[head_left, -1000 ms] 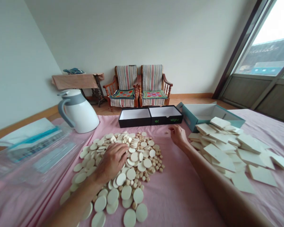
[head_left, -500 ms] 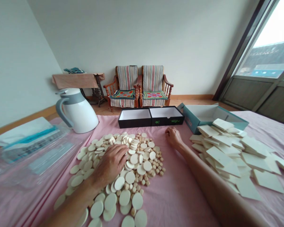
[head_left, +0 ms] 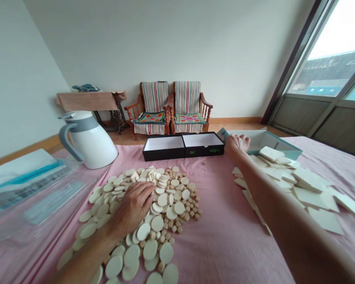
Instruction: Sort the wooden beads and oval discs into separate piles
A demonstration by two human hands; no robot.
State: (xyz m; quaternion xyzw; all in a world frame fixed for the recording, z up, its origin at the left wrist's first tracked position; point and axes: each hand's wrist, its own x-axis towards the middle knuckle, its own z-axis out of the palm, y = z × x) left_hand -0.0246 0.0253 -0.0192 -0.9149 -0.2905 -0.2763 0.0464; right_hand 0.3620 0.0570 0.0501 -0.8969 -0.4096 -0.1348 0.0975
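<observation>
My left hand (head_left: 136, 201) rests palm down on a pile of round pale wooden discs (head_left: 150, 249), fingers stretched out and lying flat. Small wooden cubes (head_left: 192, 207) are mixed in along the right side of the pile. My right hand (head_left: 238, 144) is at the near left part of a teal box (head_left: 272, 140), its fingers curled; whatever they may hold is hidden. Below and right of that hand lies a heap of square wooden tiles (head_left: 310, 193), partly covered by my forearm. One small wooden piece (head_left: 205, 162) lies alone on the pink cloth.
A black two-part box (head_left: 162, 153) with white insides stands open behind the discs. At left are a white and grey jug (head_left: 91, 142) and clear plastic bags (head_left: 41, 189). Pink cloth (head_left: 215, 228) covers the surface; two chairs (head_left: 156, 106) stand beyond.
My right hand has moved right and away from me, from the cloth before the black box to the teal box. A small wooden piece now shows on the cloth. My left hand stays on the discs.
</observation>
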